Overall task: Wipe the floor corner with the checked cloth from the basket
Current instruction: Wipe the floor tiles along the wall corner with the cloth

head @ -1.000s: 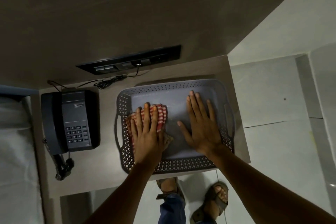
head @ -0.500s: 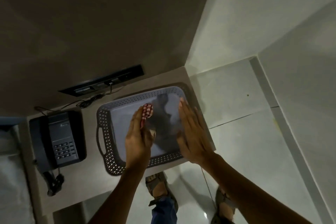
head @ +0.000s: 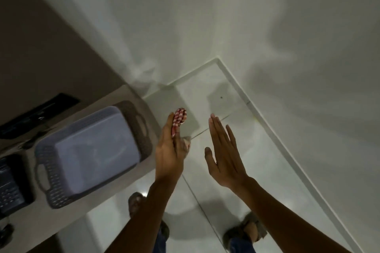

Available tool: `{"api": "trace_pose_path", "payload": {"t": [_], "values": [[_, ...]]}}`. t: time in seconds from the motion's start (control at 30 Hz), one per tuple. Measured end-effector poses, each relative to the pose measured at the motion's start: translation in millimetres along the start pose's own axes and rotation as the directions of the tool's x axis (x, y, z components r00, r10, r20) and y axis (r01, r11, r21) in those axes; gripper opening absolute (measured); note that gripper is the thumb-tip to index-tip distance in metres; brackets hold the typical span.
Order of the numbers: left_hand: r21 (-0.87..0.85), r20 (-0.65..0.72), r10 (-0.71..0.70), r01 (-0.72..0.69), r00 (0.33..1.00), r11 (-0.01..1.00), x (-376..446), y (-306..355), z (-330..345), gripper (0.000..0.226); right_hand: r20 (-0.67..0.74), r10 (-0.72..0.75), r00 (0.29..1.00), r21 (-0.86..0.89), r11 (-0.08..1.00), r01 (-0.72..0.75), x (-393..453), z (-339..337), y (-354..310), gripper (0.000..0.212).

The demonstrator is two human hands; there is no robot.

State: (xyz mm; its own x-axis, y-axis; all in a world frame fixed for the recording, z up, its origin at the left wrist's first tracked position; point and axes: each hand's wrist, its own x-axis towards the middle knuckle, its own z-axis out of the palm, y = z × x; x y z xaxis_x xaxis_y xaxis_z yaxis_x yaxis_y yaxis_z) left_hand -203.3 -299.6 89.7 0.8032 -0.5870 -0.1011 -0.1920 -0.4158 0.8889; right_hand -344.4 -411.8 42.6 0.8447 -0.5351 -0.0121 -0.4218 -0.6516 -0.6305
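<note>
Pale tiled floor (head: 236, 170) fills the right of the view, meeting white walls at a corner (head: 217, 61) w/ a low skirting strip.

Left hand (head: 170, 154) is clamped on the checked cloth (head: 179, 121): red-white fabric bunched under the fingers, sticking out past the fingertips, w/ a small pale bit showing by the thumb. The cloth is out of the basket (head: 90, 154), held in the air just right of the table (head: 127, 96) edge, above the floor tile. Right hand (head: 224, 156) is apart from it, flat and spread, fingers together, holding nothing.

Further out: the grey perforated basket sits on the table, looks emptied; a dark phone (head: 10, 187) is beside it at the left edge. Sandalled feet show below, on the floor.

Judgement: pickup done, step in hand is carrying the cloth down to the corner. To do it well:
- crouch first; the corner is well apart from the hand, approx straight ahead.
- let the bunch open so a flat face meets the tile, not a wad.
- push right into the skirting joint, then drag outward.
- free right hand can brace on floor or wall for balance.

Slight motion blur, so exact finger wrap on the fabric is unclear.
</note>
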Motion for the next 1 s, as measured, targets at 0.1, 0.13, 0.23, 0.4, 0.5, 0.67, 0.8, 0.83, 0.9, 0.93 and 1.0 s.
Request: {"api": "trace_pose_path", "payload": {"t": [0.1, 0.13, 0.23, 0.4, 0.5, 0.67, 0.8, 0.83, 0.9, 0.93, 1.0], "values": [[-0.014, 0.006, 0.007, -0.007, 1.000, 1.000, -13.3, 12.4, 83.5, 0.052, 0.010, 0.055, 0.998, -0.040, 0.998, -0.055, -32.2, -32.0, 70.7, 0.076], [-0.012, -0.006, -0.017, 0.017, 1.000, 1.000, -17.4, 16.6, 105.8, 0.047, 0.016, 0.069, 0.998, -0.051, 0.996, -0.068, -42.4, -39.2, 90.7, 0.076], [-0.096, 0.026, -0.122, 0.124, 0.992, 0.988, -33.2, 22.9, 180.8, 0.044, 0.031, 0.111, 0.993, -0.065, 0.992, -0.109, -77.2, -54.4, 166.5, 0.077], [-0.036, 0.047, -0.056, 0.058, 0.997, 0.998, -36.3, -8.7, 278.5, 0.047, 0.094, 0.151, 0.984, -0.147, 0.980, -0.136, -111.9, -42.7, 279.1, 0.077], [-0.053, 0.139, -0.080, 0.088, 0.987, 0.995, -25.6, -44.1, 325.9, 0.050, 0.098, 0.187, 0.978, -0.155, 0.973, -0.170, -122.0, -17.6, 332.2, 0.078], [-0.080, 0.178, 0.006, 0.009, 0.984, 0.997, 3.5, -114.7, 402.7, 0.049, 0.110, 0.227, 0.968, -0.143, 0.967, -0.211, -127.9, 37.9, 410.9, 0.080], [-0.087, 0.246, -0.043, 0.066, 0.968, 0.994, 28.5, -172.5, 459.4, 0.049, 0.123, 0.229, 0.966, -0.177, 0.963, -0.205, -131.1, 84.6, 473.2, 0.080], [-0.058, 0.232, -0.032, 0.047, 0.972, 0.997, 35.1, -183.5, 471.2, 0.052, 0.121, 0.225, 0.967, -0.181, 0.963, -0.202, -131.8, 96.1, 489.0, 0.079], [-0.022, 0.218, -0.004, 0.009, 0.976, 1.000, 49.6, -206.7, 495.8, 0.055, 0.115, 0.204, 0.972, -0.193, 0.965, -0.180, -132.9, 120.4, 520.0, 0.079], [-0.041, 0.235, -0.006, 0.016, 0.972, 0.999, 57.7, -215.9, 508.3, 0.051, 0.105, 0.191, 0.976, -0.200, 0.965, -0.167, -132.1, 132.4, 536.1, 0.079], [-0.078, 0.283, 0.025, -0.003, 0.959, 0.997, 73.8, -231.1, 531.9, 0.049, 0.074, 0.181, 0.981, -0.192, 0.967, -0.164, -130.5, 153.2, 565.6, 0.081]]}}
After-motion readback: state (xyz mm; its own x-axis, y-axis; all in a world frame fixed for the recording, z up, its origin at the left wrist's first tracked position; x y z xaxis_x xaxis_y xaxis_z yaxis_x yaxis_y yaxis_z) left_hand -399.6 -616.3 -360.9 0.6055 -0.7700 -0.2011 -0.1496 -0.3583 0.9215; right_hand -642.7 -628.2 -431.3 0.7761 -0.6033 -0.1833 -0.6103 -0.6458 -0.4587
